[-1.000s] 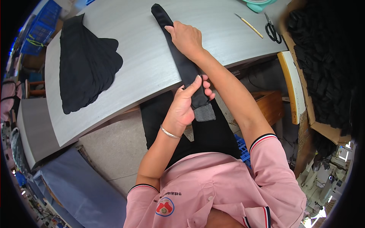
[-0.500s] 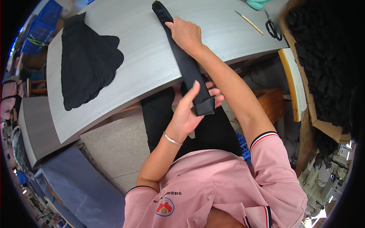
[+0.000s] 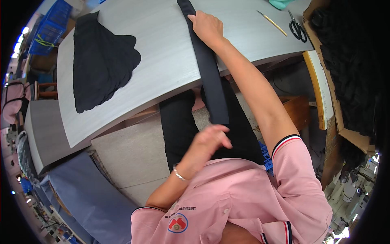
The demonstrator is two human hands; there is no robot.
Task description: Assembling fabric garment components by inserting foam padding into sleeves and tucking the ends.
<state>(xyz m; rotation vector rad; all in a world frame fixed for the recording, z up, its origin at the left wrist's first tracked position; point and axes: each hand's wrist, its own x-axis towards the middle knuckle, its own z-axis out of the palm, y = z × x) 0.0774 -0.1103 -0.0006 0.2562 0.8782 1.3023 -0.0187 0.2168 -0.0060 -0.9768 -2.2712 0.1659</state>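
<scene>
A long, flat black fabric strip runs from the far part of the table down over its near edge and hangs above my lap. My right hand grips it near its far end, over the tabletop, with the thumb along the strip's left side. Just below the strip's squared lower end is my left hand, apart from it and blurred. Its fingers are loosely bent and spread, and nothing shows in them. To the left, a fanned stack of black fabric pieces lies on the table.
The grey table has a pointed tool with a light handle and black-handled scissors at its right. Beyond them stands a cardboard box full of black fabric. A blue plastic basket is at the far left.
My left hand has let go of the strip's lower end and drawn back toward my body. The end, which was folded over, now hangs flat. My right hand still grips the strip.
</scene>
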